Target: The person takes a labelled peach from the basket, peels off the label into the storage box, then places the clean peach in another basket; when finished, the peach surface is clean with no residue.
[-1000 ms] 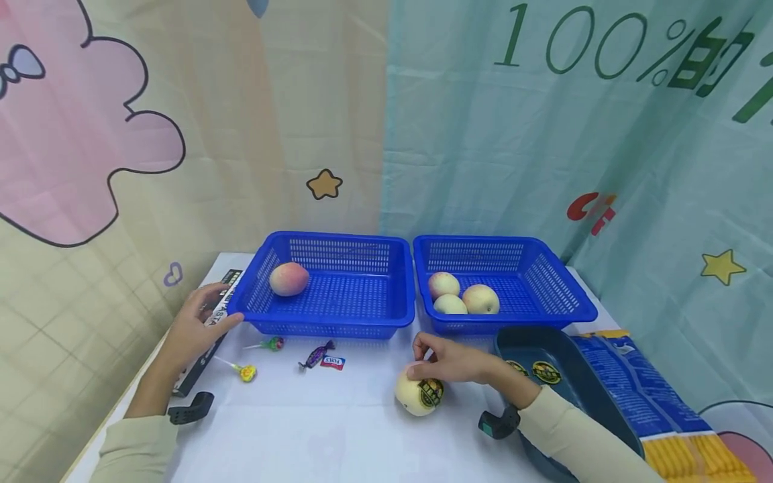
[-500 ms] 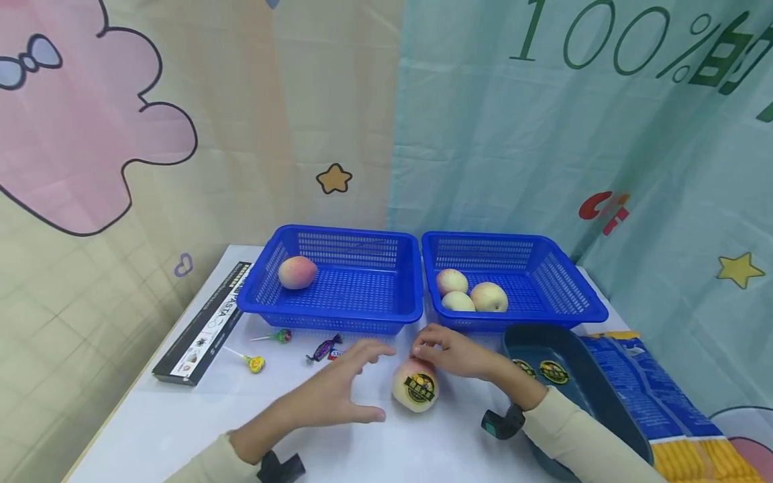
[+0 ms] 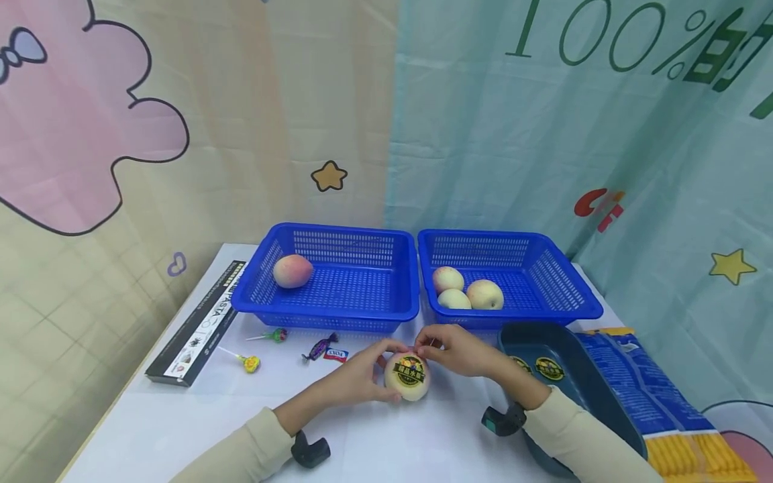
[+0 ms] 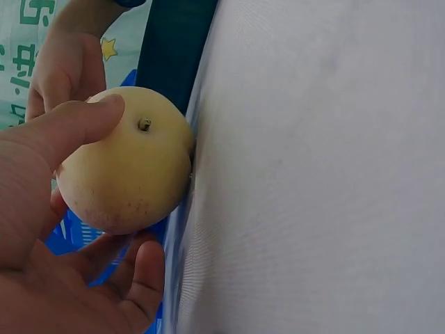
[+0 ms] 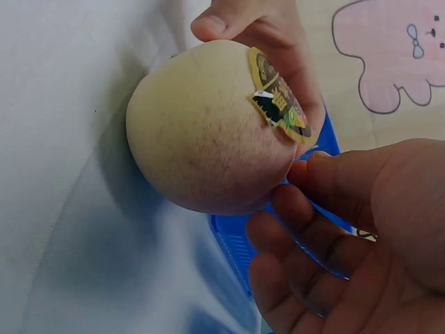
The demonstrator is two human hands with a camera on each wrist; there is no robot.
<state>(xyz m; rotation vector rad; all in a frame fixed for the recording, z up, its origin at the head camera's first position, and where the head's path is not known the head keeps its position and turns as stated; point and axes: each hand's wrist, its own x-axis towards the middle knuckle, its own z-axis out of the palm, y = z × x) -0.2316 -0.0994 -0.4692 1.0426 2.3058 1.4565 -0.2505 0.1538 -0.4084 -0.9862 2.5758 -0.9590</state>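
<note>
At mid-table [image 3: 362, 443], L hand [image 3: 360, 372] has thumb & fingers curled round a peach [image 3: 406, 394]; can't tell if it's lifted. R hand [image 3: 461, 352] has fingertips bunched tog. at its far side; can't tell if they pinch anything. Its round sticker [image 3: 409, 370] looks part-lifted at one edge, so a rub could crease or peel it; a slack L grip could let the peach roll. Beyond: L basket [image 3: 356, 292] w/ 1 blushed peach [image 3: 292, 271], R basket [image 3: 525, 292] w/ 3 peaches [image 3: 484, 295]; at R, dark tray [image 3: 588, 396] w/ 2 stickers [image 3: 549, 368].
</note>
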